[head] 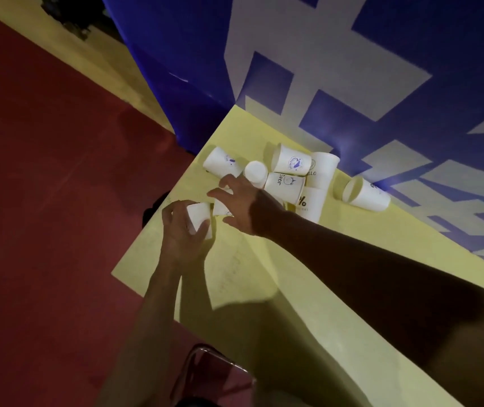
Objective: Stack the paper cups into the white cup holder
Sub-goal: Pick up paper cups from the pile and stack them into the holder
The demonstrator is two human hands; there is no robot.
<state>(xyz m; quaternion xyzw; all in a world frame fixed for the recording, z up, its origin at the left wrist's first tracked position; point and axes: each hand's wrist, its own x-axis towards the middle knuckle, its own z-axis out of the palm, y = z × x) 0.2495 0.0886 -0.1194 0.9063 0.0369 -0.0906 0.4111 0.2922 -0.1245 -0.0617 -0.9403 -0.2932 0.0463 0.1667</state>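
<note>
Likely an event or promotional stall; yellow table (pixel 337 259), big blue-and-white printed banner (pixel 381 83), red floor (pixel 44 171)

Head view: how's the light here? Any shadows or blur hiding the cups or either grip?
Head view: dim, with hard light from one side; the right arm is mostly in shadow and casts dark patches on the yellow table. The cup gripped by the left hand stays readable. The right hand hides part of another cup beneath it. The picture is soft, so the cup prints blur, and wide-angle lines slant.

Matt white paper cups (pixel 289 163) lie on a smooth yellow table (pixel 264 259).
</note>
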